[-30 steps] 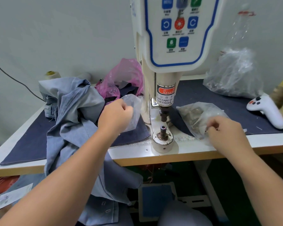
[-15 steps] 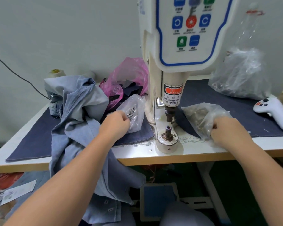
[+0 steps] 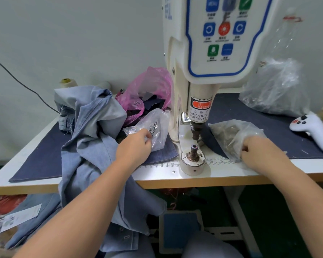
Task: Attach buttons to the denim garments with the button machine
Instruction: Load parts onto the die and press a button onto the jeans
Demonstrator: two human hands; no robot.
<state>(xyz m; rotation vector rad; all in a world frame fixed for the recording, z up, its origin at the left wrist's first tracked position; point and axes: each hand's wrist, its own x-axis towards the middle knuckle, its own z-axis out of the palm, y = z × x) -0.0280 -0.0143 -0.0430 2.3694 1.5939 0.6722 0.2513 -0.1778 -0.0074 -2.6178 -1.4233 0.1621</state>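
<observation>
Left hand [image 3: 133, 146]: a clear bag [image 3: 153, 129] of buttons is pinched; fingertips hidden.
Right hand [image 3: 259, 152]: second bag [image 3: 231, 135] gripped; contents blurred.
Machine [image 3: 203, 71]: top cut off.

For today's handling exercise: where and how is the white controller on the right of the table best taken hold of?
Grip the white controller round its long handle, which slants toward the table's front edge, coming from above and the front. The button end is wider and lies near the clear bag, so it looks harder to close fingers round.
</observation>
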